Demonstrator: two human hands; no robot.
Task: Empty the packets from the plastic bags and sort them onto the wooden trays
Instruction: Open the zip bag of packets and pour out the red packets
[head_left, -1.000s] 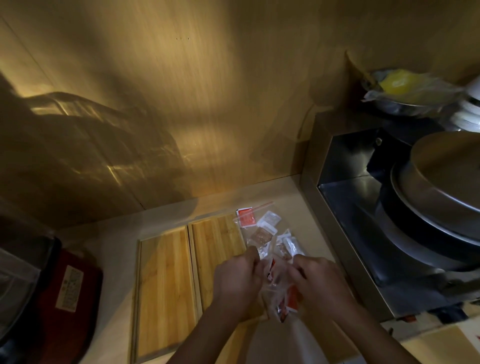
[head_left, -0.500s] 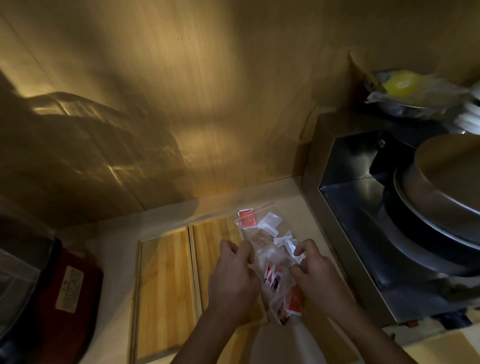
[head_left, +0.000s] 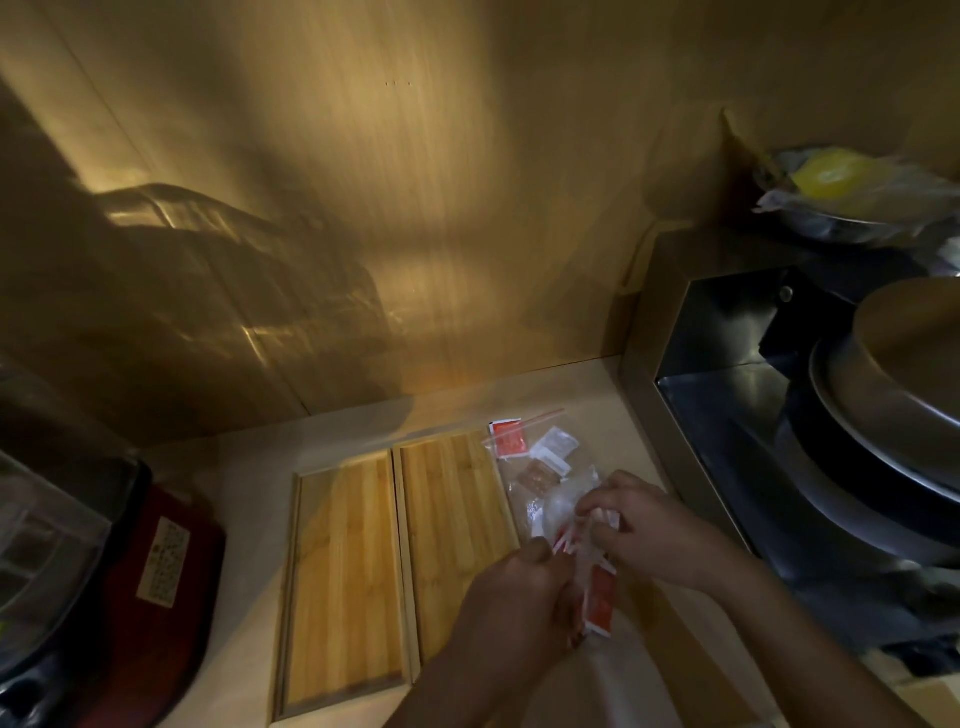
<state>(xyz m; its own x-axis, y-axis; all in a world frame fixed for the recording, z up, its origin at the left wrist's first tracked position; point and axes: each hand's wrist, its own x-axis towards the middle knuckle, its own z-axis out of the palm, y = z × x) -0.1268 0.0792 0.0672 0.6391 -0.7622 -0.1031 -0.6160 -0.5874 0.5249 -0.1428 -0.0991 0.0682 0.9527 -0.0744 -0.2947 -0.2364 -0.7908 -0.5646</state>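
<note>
Two wooden trays lie side by side on the counter, the left tray (head_left: 343, 577) and the right tray (head_left: 452, 519), both bare. My left hand (head_left: 514, 597) and my right hand (head_left: 639, 525) both grip a clear plastic bag (head_left: 587, 566) holding red and white packets, just right of the right tray. Behind it lies another clear zip bag (head_left: 535, 462) with red, white and brown packets inside, flat on the counter.
A steel appliance (head_left: 727, 415) with stacked round pans (head_left: 893, 415) stands close on the right. A dark red appliance (head_left: 156, 571) sits at the left. The wooden wall (head_left: 363, 208) rises behind. A bowl with a yellow item (head_left: 841, 192) is at the upper right.
My hands have shifted right with the bag; the left hand has dropped lower and off the right tray, and the right hand now pinches the bag higher up.
</note>
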